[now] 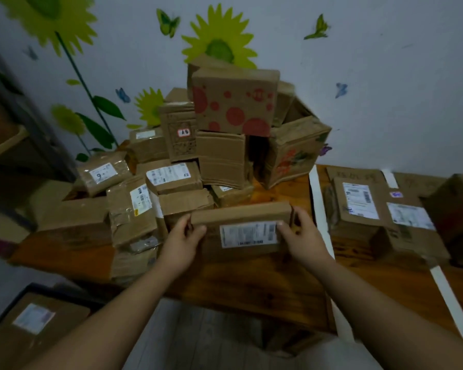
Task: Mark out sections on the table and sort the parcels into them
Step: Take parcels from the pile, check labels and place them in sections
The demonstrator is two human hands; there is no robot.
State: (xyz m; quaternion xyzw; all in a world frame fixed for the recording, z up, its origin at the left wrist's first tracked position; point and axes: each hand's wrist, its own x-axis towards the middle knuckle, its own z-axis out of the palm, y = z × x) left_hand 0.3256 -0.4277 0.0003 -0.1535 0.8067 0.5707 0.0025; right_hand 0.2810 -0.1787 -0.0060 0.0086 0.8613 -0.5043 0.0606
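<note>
A flat brown parcel (242,214) with a white shipping label sits near the front of the wooden table (251,284). My left hand (182,241) grips its left end and my right hand (302,236) grips its right end, thumbs on top. Behind it rises a heap of several cardboard parcels (225,145), topped by a box with red dots (234,102). A white tape strip (320,209) runs front to back on the table to the right of the parcel. Beyond it lie sorted parcels (358,204), and a second tape strip (449,297) lies further right.
A wall with sunflower and butterfly stickers stands behind the table. A shelf unit (8,145) is at the far left. On the floor at the lower left lies a labelled box (35,324) in a dark crate. More parcels (455,209) crowd the table's right end.
</note>
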